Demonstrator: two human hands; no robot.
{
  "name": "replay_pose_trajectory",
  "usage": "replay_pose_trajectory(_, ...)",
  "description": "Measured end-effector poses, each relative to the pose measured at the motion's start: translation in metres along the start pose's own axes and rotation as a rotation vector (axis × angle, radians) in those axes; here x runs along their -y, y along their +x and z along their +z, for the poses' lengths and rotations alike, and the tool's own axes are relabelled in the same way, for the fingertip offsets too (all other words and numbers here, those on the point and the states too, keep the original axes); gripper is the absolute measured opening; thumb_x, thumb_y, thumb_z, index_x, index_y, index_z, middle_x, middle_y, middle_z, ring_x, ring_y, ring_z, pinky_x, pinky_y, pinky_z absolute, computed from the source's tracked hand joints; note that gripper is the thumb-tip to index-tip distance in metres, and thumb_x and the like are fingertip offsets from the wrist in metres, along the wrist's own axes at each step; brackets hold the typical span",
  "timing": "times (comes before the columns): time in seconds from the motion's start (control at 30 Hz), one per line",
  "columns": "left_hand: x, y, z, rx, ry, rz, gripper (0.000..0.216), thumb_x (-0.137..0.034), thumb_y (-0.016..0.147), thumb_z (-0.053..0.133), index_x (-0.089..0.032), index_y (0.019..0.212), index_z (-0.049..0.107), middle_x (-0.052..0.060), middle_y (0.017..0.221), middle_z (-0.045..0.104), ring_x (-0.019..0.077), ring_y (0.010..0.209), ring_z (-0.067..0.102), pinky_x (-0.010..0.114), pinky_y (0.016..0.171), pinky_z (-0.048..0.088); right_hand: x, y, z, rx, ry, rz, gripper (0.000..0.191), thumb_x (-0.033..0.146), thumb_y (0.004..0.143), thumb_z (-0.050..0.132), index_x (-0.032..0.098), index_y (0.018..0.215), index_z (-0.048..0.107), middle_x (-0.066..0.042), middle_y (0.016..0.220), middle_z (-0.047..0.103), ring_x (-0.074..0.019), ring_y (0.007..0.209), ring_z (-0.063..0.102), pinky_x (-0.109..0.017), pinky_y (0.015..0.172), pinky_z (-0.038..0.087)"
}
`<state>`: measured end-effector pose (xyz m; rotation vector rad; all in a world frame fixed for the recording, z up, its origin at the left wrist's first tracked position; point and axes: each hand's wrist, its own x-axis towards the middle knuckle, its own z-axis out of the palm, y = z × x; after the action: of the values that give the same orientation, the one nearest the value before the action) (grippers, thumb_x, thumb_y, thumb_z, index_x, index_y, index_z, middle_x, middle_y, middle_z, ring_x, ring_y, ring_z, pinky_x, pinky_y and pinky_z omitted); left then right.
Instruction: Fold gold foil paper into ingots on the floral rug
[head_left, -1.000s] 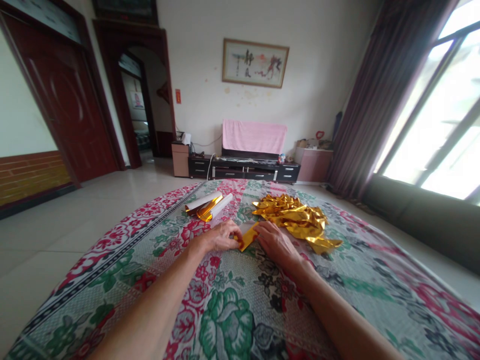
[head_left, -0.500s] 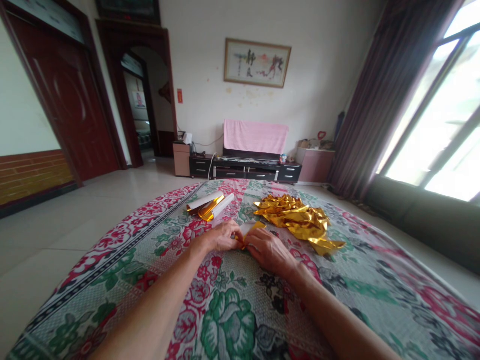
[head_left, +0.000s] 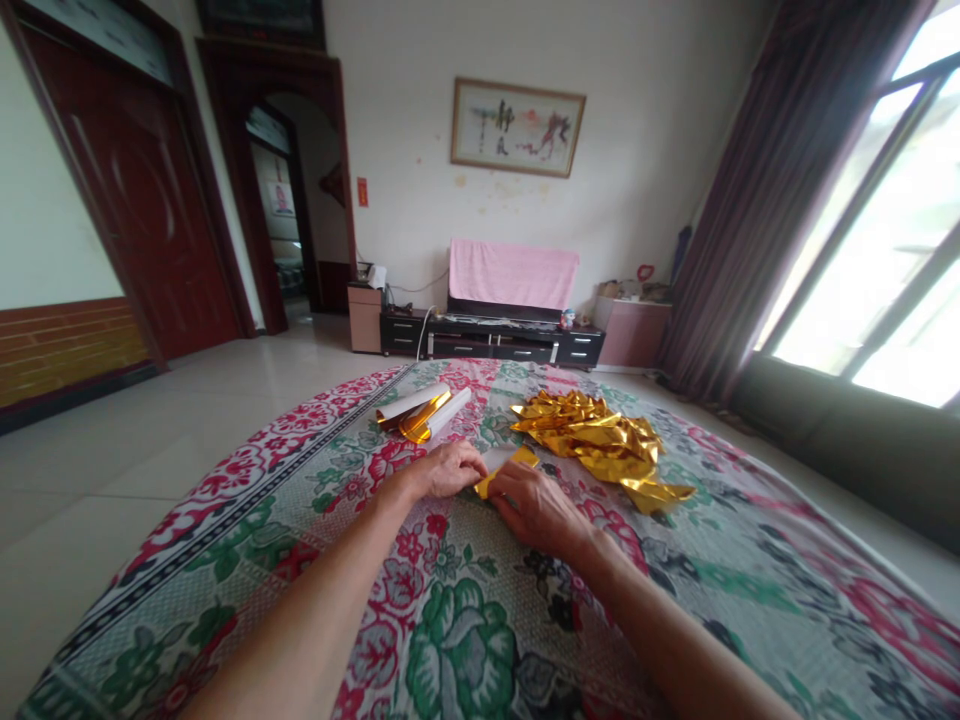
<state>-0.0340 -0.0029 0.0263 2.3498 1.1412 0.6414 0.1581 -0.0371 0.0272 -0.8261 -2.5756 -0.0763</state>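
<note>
Between my hands a small sheet of gold foil paper lies on the cloth, its pale side up and a gold strip folded over along one edge. My left hand has its fingers curled together at the sheet's left corner. Bent fingers of my right hand press and grip the gold strip from the near side, covering part of it. Right of the hands is a heap of folded gold foil pieces. Beyond my left hand lie curled gold-and-white foil sheets.
A floral cloth covers the round table. Past its far edge stands a low black cabinet carrying something draped with a pink towel. Curtains and a window are on the right, a red door on the left.
My fingers have moved slightly apart at the near corner of the paper, and more of the gold strip shows between them. The heap and the curled sheets stay put.
</note>
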Motion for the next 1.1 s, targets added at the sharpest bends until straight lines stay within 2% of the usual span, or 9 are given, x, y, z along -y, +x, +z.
replay_pose_trajectory(0.17,-0.001,0.0,0.0,-0.033,-0.024,-0.075,0.018,-0.016,0.073,0.052,-0.016,0.082,0.067,0.002,0.083,0.062,0.0121,0.076,0.057,0.021,0.068,0.044,-0.001,-0.001,0.002,-0.021,0.065,0.007,0.018,0.017,0.087,0.042,0.018,0.085,0.06,-0.005,0.082,0.056,-0.0137,0.078,0.052,-0.025,0.071,0.041)
replay_pose_trajectory(0.33,0.001,0.001,0.001,-0.065,0.005,-0.055,0.019,-0.014,0.072,0.051,-0.016,0.08,0.068,0.002,0.084,0.063,0.0121,0.078,0.057,0.021,0.071,0.044,-0.004,-0.001,0.005,-0.028,0.11,-0.009,0.018,0.014,0.086,0.041,0.019,0.087,0.058,-0.005,0.088,0.059,-0.0147,0.084,0.054,-0.027,0.078,0.041)
replay_pose_trajectory(0.53,0.003,0.001,0.002,-0.041,-0.012,-0.005,0.015,-0.015,0.069,0.055,-0.016,0.075,0.069,0.002,0.084,0.064,0.0133,0.082,0.057,0.021,0.076,0.043,-0.003,0.002,0.002,-0.002,0.116,0.013,0.015,0.013,0.083,0.043,0.018,0.081,0.057,-0.004,0.084,0.06,-0.0136,0.081,0.054,-0.025,0.076,0.039)
replay_pose_trajectory(0.8,0.009,0.002,0.004,-0.034,-0.049,0.066,0.012,-0.013,0.067,0.058,-0.015,0.07,0.07,0.003,0.087,0.064,0.0134,0.083,0.057,0.021,0.079,0.043,0.0,0.011,0.001,-0.006,0.053,0.174,0.017,0.02,0.083,0.045,0.017,0.077,0.061,-0.004,0.078,0.056,-0.011,0.071,0.052,-0.02,0.063,0.034)
replay_pose_trajectory(1.1,0.009,0.004,0.005,-0.051,0.011,0.079,0.015,-0.011,0.069,0.056,-0.014,0.068,0.071,0.005,0.086,0.066,0.0137,0.083,0.058,0.02,0.077,0.044,-0.009,0.022,0.014,-0.014,-0.079,0.337,0.02,0.02,0.078,0.046,0.016,0.065,0.061,-0.003,0.068,0.055,-0.0105,0.065,0.049,-0.022,0.056,0.025)
